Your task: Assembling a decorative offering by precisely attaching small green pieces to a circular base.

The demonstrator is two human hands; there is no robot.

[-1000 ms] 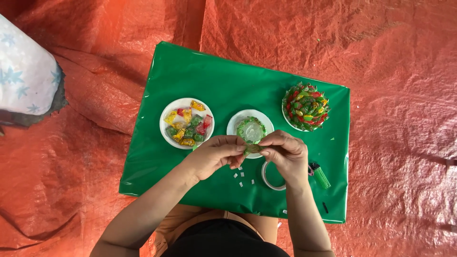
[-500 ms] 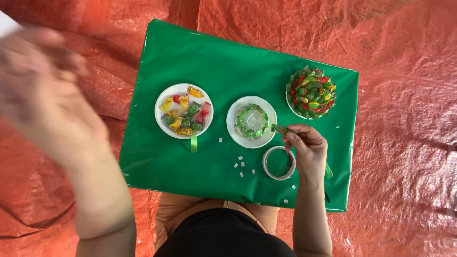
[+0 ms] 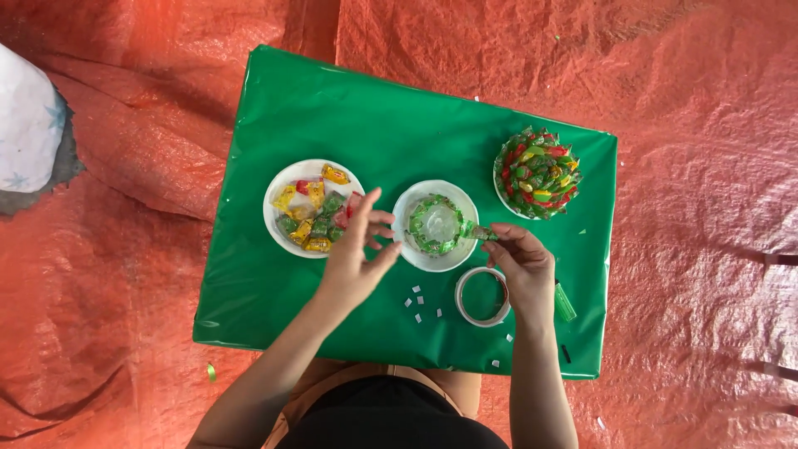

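Right hand [image 3: 522, 264] pinching a green candy [image 3: 480, 234] at the ring [image 3: 435, 223]; left hand [image 3: 359, 254] spread open. Weak tape [image 3: 482, 296] and it'll probably pop off.

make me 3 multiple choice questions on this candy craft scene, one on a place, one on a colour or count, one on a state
1. Where does the tape roll lie?
A. On the plate of loose wrapped candies
B. On the green table cover, just below the right hand
C. On the orange tarp beside the table

2. How many white plates stand on the green cover?
A. Three
B. One
C. Five

3. What is the right hand doing?
A. Lying flat and empty on the tarp
B. Pinching a green wrapped candy at the rim of the middle plate
C. Lifting the tape roll

Answers:
1. B, the roll sits on the cover under the right hand.
2. A, the loose candy plate, the middle plate with its candy ring, and the plate under the finished candy mound.
3. B, its fingertips grip the green candy beside that ring, while the left hand hovers open.
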